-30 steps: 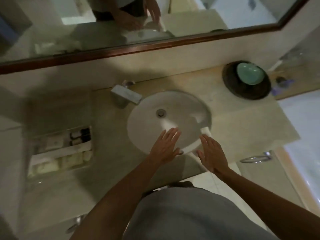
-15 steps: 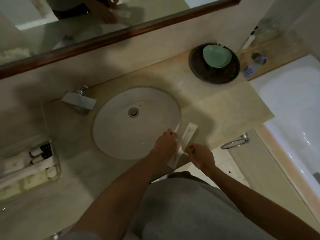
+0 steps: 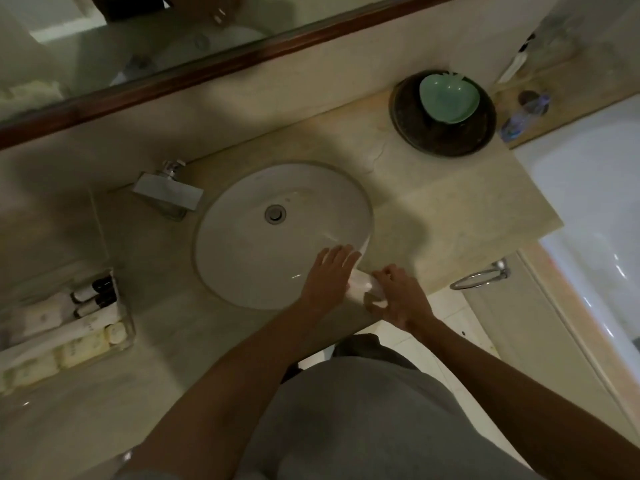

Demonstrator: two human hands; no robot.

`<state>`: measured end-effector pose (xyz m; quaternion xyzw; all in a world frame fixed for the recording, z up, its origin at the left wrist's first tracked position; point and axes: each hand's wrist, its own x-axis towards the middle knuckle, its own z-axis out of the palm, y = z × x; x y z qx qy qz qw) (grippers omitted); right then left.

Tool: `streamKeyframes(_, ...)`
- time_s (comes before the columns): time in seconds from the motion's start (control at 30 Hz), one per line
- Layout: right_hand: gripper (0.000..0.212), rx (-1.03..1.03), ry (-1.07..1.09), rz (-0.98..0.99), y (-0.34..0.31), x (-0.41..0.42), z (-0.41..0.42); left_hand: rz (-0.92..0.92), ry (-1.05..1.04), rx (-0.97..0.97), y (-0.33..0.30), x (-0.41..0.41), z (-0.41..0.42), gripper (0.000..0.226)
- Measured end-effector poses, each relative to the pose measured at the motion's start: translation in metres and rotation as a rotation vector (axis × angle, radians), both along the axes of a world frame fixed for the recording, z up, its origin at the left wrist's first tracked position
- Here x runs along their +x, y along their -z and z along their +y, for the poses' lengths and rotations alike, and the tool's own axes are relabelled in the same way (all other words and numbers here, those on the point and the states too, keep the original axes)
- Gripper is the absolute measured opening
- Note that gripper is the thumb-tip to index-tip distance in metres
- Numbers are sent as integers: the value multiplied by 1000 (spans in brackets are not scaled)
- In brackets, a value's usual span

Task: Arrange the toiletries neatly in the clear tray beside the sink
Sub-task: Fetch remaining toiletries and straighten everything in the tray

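A long white toiletry packet (image 3: 360, 284) lies at the sink's near right rim, mostly covered by my hands. My left hand (image 3: 329, 275) rests flat on its upper part with fingers spread over the basin edge. My right hand (image 3: 398, 296) pinches the packet's lower end. The clear tray (image 3: 126, 327) stands on the counter at the far left and holds small dark-capped bottles (image 3: 91, 294), white tubes and pale soap packets (image 3: 83, 348).
The round white sink (image 3: 277, 237) sits mid-counter with a square tap (image 3: 168, 192) behind it. A dark round dish with a green bowl (image 3: 448, 97) stands at the back right. A towel ring (image 3: 479, 277) hangs below the counter edge, with the bathtub to the right.
Both hands closed in on the white packet; the right hand now grips its lower end and the left hand covers its top. The view has swung slightly left.
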<state>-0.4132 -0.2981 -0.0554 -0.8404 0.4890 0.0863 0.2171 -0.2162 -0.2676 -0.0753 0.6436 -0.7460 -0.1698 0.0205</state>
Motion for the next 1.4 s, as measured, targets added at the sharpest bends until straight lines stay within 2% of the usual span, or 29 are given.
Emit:
streamKeyframes(0.07, 37, -39, -14, 7, 5, -5, 5, -109, 141, 122, -4, 7, -9, 42)
streamKeyframes(0.13, 20, -47, 10, -7, 6, 0, 10, -139, 208, 175, -11, 13, -7, 27)
streamKeyframes(0.23, 15, -70, -17, -51, 1, 22, 22, -41, 160, 74, -18, 35, 19, 24)
streamKeyframes(0.37, 23, -49, -111, -115, -16, 93, 45, 2, 17, -44, -27, 104, 83, 37)
streamKeyframes(0.47, 29, 40, -223, -173, -27, 176, 67, 0, -178, -138, -30, 176, 147, 36)
streamKeyframes(0.63, 45, 128, -511, -320, -32, 309, 115, -36, -463, -91, -52, 283, 245, 43)
streamKeyframes(0.83, 29, 172, -617, -357, -37, 420, 170, -73, -650, -57, -61, 367, 325, 45)
streamKeyframes(1.03, 28, 86, -718, -308, -26, 461, 202, -70, -663, -12, -50, 405, 361, 42)
streamKeyframes(1.27, 61, -18, -709, -217, -24, 466, 212, -15, -661, -59, -44, 413, 371, 38)
streamKeyframes(1.33, 56, -47, -705, -224, -21, 466, 214, -12, -674, -86, -39, 414, 373, 37)
streamKeyframes(1.4, 41, -80, -702, -260, -16, 465, 214, -9, -677, -113, -37, 414, 372, 34)
